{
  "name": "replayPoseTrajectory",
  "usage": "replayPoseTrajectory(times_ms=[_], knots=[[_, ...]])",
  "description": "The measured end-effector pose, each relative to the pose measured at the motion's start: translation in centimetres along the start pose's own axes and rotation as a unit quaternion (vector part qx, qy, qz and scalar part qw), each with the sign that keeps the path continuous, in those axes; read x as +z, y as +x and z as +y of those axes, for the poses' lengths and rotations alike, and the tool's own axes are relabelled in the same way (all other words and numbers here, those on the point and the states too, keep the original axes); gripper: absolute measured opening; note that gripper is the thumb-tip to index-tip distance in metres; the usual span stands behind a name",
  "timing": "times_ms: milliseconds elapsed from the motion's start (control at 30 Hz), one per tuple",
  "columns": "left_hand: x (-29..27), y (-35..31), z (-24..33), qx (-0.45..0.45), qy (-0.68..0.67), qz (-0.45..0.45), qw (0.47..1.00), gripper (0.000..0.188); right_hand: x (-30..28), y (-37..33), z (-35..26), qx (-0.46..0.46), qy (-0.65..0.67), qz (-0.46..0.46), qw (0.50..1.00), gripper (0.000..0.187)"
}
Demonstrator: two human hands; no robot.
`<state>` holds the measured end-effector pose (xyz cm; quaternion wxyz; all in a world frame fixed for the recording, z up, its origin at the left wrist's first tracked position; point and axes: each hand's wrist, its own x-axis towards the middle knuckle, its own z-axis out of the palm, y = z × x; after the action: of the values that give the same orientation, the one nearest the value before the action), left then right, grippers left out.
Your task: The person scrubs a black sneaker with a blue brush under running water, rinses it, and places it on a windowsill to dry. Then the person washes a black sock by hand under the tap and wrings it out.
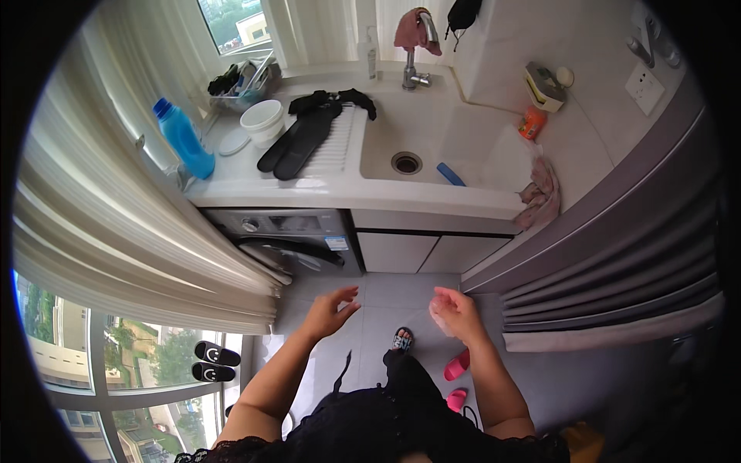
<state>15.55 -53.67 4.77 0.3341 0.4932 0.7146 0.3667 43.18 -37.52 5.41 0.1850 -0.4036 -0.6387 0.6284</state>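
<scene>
My left hand [333, 311] hangs in the air over the floor in front of the counter, its fingers apart and nothing in it. My right hand [460, 315] is at a similar height farther right, fingers curled around something pale and partly see-through that I cannot make out. Neither hand touches the counter. Ahead of them lie two black insoles [310, 139] on the ribbed washboard part of the white sink [482, 147], with a bunched black cloth [355, 100] behind. A blue brush or bar-like thing [450, 174] rests in the basin near the drain.
A blue bottle [184, 139], white tub [264, 122] and basket [245, 83] stand at the counter's left. Beneath is a grey washing machine [285, 241]. A pink cloth [417, 31] drapes the faucet. Curtains [139, 224] flank the left; pink slippers [457, 366] lie on the floor.
</scene>
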Motion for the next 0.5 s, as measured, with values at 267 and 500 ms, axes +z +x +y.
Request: replayPoseTrajectory(times_ms=[267,500], knots=[[0.0,14.6,12.8,0.176,0.033,0.003,0.984,0.040,-7.1,7.9,-6.1,-0.012,0.111,0.007,0.994,0.038],[-2.8,23.7,13.5,0.196,0.028,0.038,0.980,0.043,-6.3,16.2,-12.5,-0.081,0.032,-0.046,0.995,0.037]])
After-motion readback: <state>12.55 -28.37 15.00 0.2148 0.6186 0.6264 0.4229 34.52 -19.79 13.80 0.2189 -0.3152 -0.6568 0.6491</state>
